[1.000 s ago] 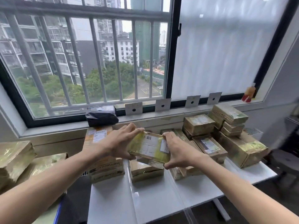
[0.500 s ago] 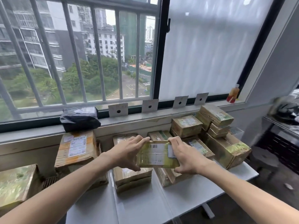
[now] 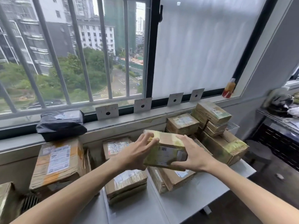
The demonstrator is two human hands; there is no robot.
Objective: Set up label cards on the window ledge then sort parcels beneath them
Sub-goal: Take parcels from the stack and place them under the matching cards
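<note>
Both hands, left [image 3: 137,152] and right [image 3: 192,155], clasp a parcel [image 3: 165,151] by its ends above the table's [image 3: 202,201] stacks, label up, probably to match it with a ledge card [image 3: 142,105].

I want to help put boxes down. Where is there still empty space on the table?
The white table is bare along its near edge, in front of the parcels under both hands. The back, below the label cards, is crowded, and most of all the stacked boxes on the right.
</note>
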